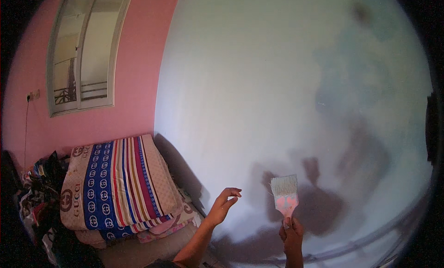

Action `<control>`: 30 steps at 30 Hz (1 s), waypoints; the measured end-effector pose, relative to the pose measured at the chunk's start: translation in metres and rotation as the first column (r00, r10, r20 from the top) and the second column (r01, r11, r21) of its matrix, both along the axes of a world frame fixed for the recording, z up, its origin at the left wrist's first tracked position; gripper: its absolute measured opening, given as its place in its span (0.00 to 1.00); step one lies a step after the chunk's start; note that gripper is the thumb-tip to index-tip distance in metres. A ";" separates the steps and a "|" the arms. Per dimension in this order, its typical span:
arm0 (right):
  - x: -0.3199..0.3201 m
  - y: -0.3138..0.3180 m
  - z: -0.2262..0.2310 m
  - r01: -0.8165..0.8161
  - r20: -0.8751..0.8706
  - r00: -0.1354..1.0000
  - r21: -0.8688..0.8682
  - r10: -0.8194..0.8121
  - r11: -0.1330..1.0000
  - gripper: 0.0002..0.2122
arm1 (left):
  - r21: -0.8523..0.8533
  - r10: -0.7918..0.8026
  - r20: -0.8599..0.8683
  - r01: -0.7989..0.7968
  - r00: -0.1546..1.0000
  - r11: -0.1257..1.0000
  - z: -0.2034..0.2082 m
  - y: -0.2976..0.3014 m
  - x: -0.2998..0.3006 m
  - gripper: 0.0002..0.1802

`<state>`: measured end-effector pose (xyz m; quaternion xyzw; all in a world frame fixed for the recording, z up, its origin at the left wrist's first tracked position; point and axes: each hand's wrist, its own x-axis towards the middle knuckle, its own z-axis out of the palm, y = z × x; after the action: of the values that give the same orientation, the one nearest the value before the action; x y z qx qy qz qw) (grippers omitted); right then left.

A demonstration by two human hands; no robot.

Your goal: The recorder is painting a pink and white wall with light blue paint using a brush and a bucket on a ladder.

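A wide paintbrush (286, 198) stands upright in my right hand (292, 233), its pale bristles pointing up and its handle pinkish. The fingers of that hand are wrapped round the lower handle. My left hand (224, 205) is raised to the left of the brush, holding nothing, its fingers loosely curved and the thumb apart from them. Both hands are in front of a pale blue-white wall (240, 96). From this view I cannot tell whether the bristles touch the wall.
A striped folded mattress or quilt (120, 180) lies at the left by the wall corner, beside a dark heap of cloth (41, 208). The pink wall (138, 59) holds a sliding window (85, 50) and a socket with a cord (31, 96). Shadows and darker patches mark the pale wall.
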<state>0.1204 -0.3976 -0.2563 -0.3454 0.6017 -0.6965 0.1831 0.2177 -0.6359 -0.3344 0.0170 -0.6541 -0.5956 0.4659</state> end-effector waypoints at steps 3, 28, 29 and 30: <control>-0.010 0.011 -0.007 0.025 -0.044 0.999 -0.024 -0.026 0.999 0.10 | 0.017 -0.061 0.002 0.061 0.998 0.998 0.009 0.013 -0.001 0.07; 0.009 0.136 0.015 0.523 0.008 0.851 -0.095 -0.525 0.847 0.14 | 0.056 -0.264 0.135 0.259 0.955 0.964 0.002 0.061 -0.034 0.08; 0.012 0.146 0.018 0.551 0.013 0.833 -0.113 -0.553 0.827 0.14 | 0.065 -0.295 0.154 0.288 0.943 0.955 0.000 0.065 -0.039 0.08; 0.014 0.157 0.018 0.589 0.027 0.807 -0.095 -0.590 0.802 0.14 | 0.034 -0.308 0.157 0.307 0.938 0.951 -0.002 0.070 -0.046 0.08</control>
<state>0.1343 -0.2407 -0.2387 -0.1516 0.6445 -0.7469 -0.0607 0.1721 -0.5660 -0.3367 -0.0354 -0.6815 -0.6607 0.3127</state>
